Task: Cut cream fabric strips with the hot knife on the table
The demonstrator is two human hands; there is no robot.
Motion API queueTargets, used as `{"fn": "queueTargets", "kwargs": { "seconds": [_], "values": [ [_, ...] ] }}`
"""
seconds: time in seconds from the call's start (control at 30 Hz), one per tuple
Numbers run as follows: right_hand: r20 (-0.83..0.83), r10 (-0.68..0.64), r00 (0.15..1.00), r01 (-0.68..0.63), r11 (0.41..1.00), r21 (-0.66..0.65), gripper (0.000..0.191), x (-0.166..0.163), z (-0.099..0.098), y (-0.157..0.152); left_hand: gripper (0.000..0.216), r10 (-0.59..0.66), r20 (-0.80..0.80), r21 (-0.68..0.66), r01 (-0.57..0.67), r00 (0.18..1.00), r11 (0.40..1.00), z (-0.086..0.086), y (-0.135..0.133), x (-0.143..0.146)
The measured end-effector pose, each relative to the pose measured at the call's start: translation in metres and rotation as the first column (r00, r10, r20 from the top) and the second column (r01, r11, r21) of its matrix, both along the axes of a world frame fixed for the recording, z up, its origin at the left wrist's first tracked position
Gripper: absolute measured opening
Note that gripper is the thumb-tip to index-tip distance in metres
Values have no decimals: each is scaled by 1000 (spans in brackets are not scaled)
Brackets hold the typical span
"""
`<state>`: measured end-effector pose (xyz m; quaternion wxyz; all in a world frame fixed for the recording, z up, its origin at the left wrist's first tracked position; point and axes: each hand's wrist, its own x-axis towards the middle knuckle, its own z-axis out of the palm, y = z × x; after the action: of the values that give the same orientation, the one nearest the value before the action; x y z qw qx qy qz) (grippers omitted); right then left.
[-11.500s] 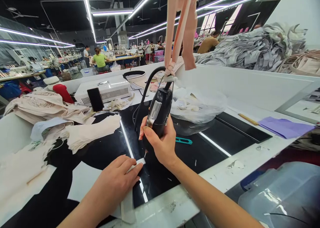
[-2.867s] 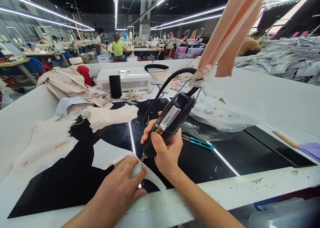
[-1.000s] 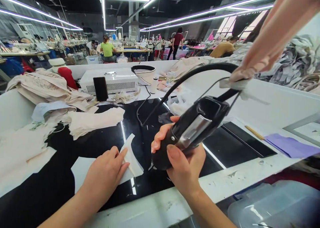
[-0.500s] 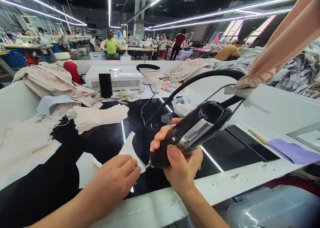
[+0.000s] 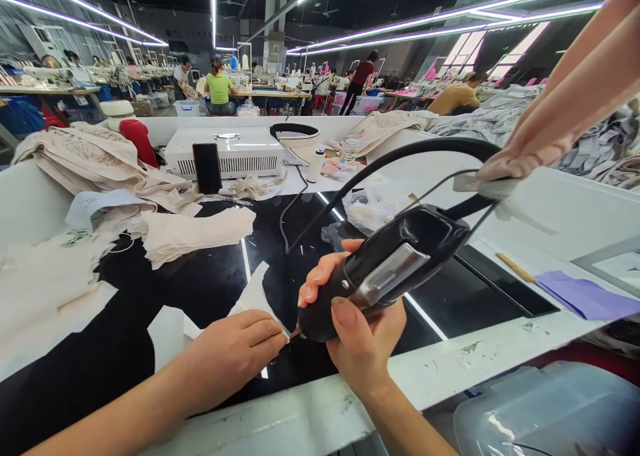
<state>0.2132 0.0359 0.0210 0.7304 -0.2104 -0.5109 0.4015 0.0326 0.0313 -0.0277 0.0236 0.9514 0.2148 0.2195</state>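
Note:
My right hand [image 5: 357, 323] is closed round a black hand-held cutting tool [image 5: 385, 269]; its metal tip points down-left at the edge of a white fabric piece [image 5: 253, 296] lying on the black glossy table [image 5: 210, 283]. A thick black cable [image 5: 410, 149] arcs from the tool's back, which hangs from pink fabric straps [image 5: 565, 103]. My left hand [image 5: 233, 353] lies on the white piece, fingers curled and pressing it down just left of the tip.
Stacks of beige fabric [image 5: 190, 233] lie at the left, a white machine box [image 5: 230, 153] and a dark phone [image 5: 207, 167] behind. A clear plastic bag [image 5: 373, 209], a pencil [image 5: 515, 267] and purple paper [image 5: 585, 296] lie right. People work far off.
Since a second ago my left hand has slid down the white piece and curled, and the tool tip has come close to my left fingertips. The view has shifted slightly.

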Motion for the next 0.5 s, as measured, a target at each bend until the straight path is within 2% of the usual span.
{"fn": "queueTargets", "kwargs": {
  "seconds": [0.5],
  "values": [
    [7,-56,998,56,998,-34,38,-2,5,5,23,56,19,-103,-53,998,993,-2,-1,-6]
  ]
}}
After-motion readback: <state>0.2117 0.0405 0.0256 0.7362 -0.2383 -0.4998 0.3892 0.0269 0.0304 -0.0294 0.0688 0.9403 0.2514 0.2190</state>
